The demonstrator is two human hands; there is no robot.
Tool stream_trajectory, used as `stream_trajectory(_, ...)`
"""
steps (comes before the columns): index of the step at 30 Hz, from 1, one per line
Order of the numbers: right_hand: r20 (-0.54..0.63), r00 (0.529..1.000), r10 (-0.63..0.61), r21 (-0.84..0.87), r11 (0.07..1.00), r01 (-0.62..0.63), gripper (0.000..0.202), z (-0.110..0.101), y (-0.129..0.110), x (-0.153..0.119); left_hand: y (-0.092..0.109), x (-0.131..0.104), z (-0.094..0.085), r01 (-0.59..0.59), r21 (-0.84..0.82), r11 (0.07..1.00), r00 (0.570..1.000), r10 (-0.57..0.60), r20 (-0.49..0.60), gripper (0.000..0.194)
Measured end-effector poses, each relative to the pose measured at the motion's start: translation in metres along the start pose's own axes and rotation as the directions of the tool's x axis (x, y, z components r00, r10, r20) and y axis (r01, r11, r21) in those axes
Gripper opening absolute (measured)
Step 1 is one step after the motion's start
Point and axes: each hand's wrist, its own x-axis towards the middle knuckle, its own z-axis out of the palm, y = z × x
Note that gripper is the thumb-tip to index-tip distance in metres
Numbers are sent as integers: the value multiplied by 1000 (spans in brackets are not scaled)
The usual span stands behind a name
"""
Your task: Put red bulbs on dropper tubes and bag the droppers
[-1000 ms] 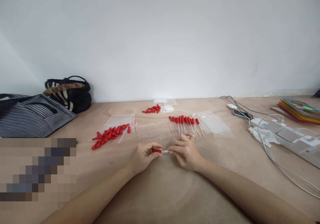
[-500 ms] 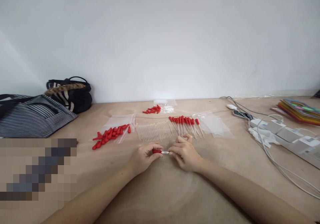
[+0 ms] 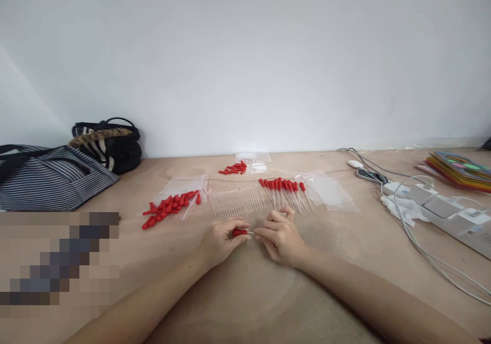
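Observation:
My left hand (image 3: 219, 239) pinches a red rubber dropper bulb (image 3: 240, 232) between thumb and fingers. A clear glass pipette tube (image 3: 250, 233) joins the bulb's open end, and my right hand (image 3: 280, 237) is closed on that tube, its far part hidden by the fingers. Beyond my hands lies a row of bare glass tubes (image 3: 236, 202). To its right rest several droppers (image 3: 286, 190) with red bulbs fitted on. A pile of loose red bulbs (image 3: 171, 206) lies to the left, partly on a clear zip bag (image 3: 184, 184).
Smaller red bulbs (image 3: 233, 168) and thin tubes lie at the back. Clear bags (image 3: 333, 193) are on the right, then a power strip (image 3: 464, 229) with chargers and cables (image 3: 406, 226). Striped bags (image 3: 57, 175) stand at left; colourful booklets (image 3: 456, 170) lie far right.
My right hand has moved slightly left towards the bulb, and less of the tube shows between my hands. The left hand stays nearly in place.

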Motion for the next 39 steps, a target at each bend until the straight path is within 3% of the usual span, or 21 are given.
stream_trajectory(5,25,997,76,53,996,-78,13,2,11,1,4,1,-2,96,-23,995,995,-95,30,27)
stream_trajectory(10,28,992,123,72,990,-124,13,-4,19,-1,6,3,-6,50,-19,999,994,-48,93,11)
stream_trajectory(16,18,993,116,32,993,-117,20,-1,14,-2,7,3,-2,61,-104,993,998,-58,26,11)
stream_trajectory(22,-44,993,114,109,988,-108,21,5,8,-1,7,3,5,119,-176,977,993,-121,-3,10)
stream_trajectory(29,-50,993,106,108,989,-100,19,7,7,-1,6,4,9,165,-230,959,986,-162,31,9)
stream_trajectory(31,-39,994,100,79,992,-96,20,6,8,0,5,3,8,219,-237,946,976,-212,58,13)
stream_trajectory(36,-35,992,120,16,993,-119,21,2,15,-4,2,-1,1,377,-276,884,926,-349,145,55)
stream_trajectory(39,-29,992,126,-9,992,-126,21,0,18,-6,1,-1,-3,377,-244,894,924,-345,165,37)
